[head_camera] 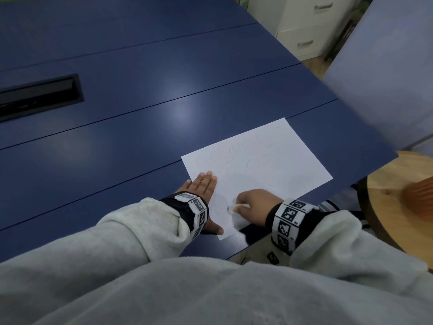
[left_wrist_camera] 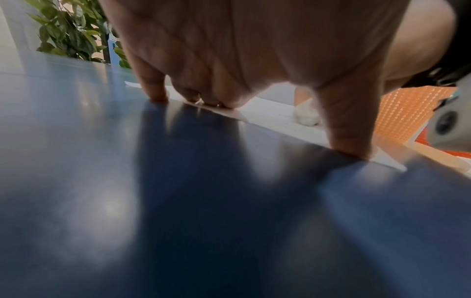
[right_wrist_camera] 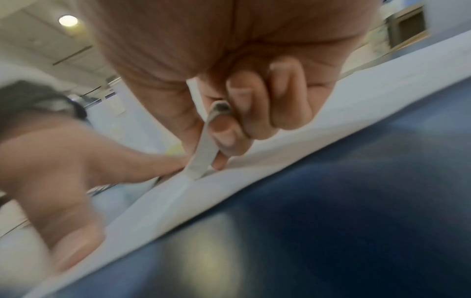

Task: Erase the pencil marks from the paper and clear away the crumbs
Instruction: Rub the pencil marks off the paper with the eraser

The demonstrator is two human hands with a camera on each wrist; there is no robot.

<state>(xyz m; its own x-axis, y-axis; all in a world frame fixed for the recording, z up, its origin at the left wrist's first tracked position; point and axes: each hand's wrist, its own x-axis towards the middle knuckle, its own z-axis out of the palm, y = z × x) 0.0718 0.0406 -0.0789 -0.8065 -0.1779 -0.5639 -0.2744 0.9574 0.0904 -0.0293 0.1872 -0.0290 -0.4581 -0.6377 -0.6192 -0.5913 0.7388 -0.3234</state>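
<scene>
A white sheet of paper (head_camera: 257, 165) lies at an angle on the dark blue bench (head_camera: 131, 118), close to the bench's near edge, with faint pencil marks (head_camera: 236, 156) across its far half, ahead of both hands. The right hand (head_camera: 253, 207) has its grip closed around a white eraser (head_camera: 232, 209): in the right wrist view the thumb and curled fingers (right_wrist_camera: 244, 113) pinch the eraser, whose upper end is smudged grey, and its lower end touches the paper just below the grip. The left hand (head_camera: 203, 191) lies flat just to the left of that grip, its own grip open, fingers straight and pressed on the paper's left edge; in the left wrist view the fingertips (left_wrist_camera: 158, 94) touch down where paper meets bench, and the thumb (left_wrist_camera: 354, 145) presses near the sheet's near corner. Both wrists carry black bands with white square-patterned markers, over grey sleeves (head_camera: 140, 231). To the right of the right hand, beyond the bench edge, stands a round wooden stool (head_camera: 398, 184). Eraser crumbs are too small to tell clearly.
</scene>
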